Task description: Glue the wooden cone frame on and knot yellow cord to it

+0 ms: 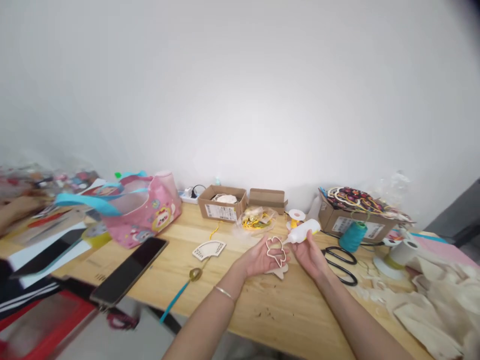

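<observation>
My left hand (257, 259) holds a thin wooden outline frame (276, 256) with a curved, butterfly-like shape, its fingers under and around it. My right hand (310, 257) grips a white squeeze bottle (305, 231), tilted with its narrow nozzle pointing left at the frame's edge. Whether the tip touches the wood I cannot tell. Under my left hand, a flat pale wooden piece (280, 272) lies on the table, partly covered. To the left rests a fan-shaped wooden pendant (209, 249) with a yellow loop, a bead (195, 274) and a teal tassel (174, 301) hanging past the table edge.
Black-handled scissors (347, 276) and a teal thread spool (353, 236) lie right of my hands. Behind stand a small cardboard box (222, 209), a bag of yellow cords (257, 220) and a fuller box (339, 220). A phone (129, 270) and pink bag (150, 215) are left; cloth (431, 305) is right.
</observation>
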### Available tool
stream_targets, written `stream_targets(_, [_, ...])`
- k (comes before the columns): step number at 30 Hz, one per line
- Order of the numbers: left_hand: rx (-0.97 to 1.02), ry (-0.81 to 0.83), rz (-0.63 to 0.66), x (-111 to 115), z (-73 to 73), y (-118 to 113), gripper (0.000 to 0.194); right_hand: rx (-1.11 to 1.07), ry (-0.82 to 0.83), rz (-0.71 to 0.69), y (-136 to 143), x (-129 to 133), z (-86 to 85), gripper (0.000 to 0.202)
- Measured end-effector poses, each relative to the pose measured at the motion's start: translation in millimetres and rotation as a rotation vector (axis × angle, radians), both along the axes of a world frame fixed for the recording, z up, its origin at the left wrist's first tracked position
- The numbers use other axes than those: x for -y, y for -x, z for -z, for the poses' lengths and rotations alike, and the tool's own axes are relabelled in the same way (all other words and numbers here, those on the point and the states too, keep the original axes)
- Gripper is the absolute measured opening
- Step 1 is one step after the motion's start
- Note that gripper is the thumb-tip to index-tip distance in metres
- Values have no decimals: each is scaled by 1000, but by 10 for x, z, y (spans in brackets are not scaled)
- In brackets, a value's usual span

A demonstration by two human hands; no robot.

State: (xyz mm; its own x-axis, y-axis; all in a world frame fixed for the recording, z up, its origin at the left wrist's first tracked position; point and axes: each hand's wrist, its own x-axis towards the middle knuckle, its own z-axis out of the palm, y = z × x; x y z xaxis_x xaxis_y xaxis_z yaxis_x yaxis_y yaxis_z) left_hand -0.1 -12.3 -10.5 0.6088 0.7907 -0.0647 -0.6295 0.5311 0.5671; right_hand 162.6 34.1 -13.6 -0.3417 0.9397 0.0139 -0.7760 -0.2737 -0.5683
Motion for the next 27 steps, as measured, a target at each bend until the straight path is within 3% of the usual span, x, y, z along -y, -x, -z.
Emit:
stream_targets(7, [6,9,-10,-48,57,-1,39,59,-87,21,25,17,-6,34])
stream_targets(16, [-31,68,-19,-83,29,-32,36,223,-249,217,-136,-50,-71,40])
stream_targets(27, [-24,72,-47,-56,-7,-21,38,313,-318,207,-101,62,-59,32])
